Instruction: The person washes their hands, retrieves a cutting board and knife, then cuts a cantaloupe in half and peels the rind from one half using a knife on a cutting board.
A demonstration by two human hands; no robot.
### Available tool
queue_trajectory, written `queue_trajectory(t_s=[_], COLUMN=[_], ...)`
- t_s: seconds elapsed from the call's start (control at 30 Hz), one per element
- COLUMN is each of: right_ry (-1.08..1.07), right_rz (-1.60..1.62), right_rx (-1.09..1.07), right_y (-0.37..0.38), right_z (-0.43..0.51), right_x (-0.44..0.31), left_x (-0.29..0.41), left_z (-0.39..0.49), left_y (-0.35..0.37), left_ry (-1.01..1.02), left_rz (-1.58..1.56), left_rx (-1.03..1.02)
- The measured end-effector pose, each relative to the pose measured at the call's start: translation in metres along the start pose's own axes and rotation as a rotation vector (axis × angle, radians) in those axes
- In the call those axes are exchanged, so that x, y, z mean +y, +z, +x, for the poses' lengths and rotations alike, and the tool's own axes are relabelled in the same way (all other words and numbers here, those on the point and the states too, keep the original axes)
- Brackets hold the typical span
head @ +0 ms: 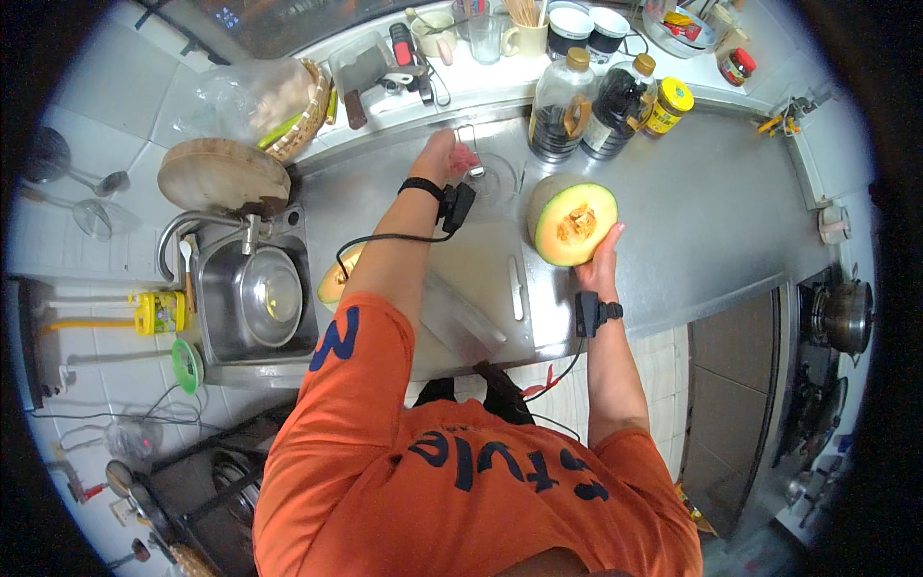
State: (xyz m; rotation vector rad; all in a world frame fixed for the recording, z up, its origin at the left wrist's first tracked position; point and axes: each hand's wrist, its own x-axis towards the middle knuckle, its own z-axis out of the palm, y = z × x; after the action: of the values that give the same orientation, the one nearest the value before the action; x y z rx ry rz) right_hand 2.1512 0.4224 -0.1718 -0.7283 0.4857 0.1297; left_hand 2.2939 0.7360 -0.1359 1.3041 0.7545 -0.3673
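Observation:
My right hand (600, 261) supports a halved cantaloupe (577, 222) from below and its right side, with the orange flesh and seeds facing up toward me. My left hand (448, 155) reaches to the back of the steel counter, at a looped metal implement (472, 155) above a clear round dish or lid (494, 180); its grip is unclear. Another cut melon piece (333, 283) shows partly behind my left forearm. A pale cutting board (483, 249) lies on the counter, and a wide-bladed knife (465, 317) rests across it, its dark handle near the front edge.
To the left are a sink (216, 288) holding a metal bowl (270, 296), and a round wooden board (223, 177). Two dark-liquid bottles (562, 108) and a yellow-lidded jar (668, 107) stand behind the melon. Cups, a basket and a cleaver line the ledge.

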Motion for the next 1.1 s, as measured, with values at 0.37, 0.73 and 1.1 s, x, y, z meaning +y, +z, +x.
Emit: queue_trajectory(t_s=[0.37, 0.73, 1.1], right_ry=[0.123, -0.053, 0.219], right_rz=[0.029, -0.762, -1.145], right_rx=[-0.083, -0.214, -0.316], right_y=[-0.008, 0.105, 0.178], right_z=[0.009, -0.037, 0.046], right_x=[-0.007, -0.100, -0.014], left_x=[-0.100, -0.030, -0.016], left_z=[-0.084, -0.157, -0.097], left_y=[0.101, 0.064, -0.018], left_ry=[0.208, 0.491, 0.300], left_rz=[0.179, 0.136, 0.193], left_rx=[-0.335, -0.208, 0.011])
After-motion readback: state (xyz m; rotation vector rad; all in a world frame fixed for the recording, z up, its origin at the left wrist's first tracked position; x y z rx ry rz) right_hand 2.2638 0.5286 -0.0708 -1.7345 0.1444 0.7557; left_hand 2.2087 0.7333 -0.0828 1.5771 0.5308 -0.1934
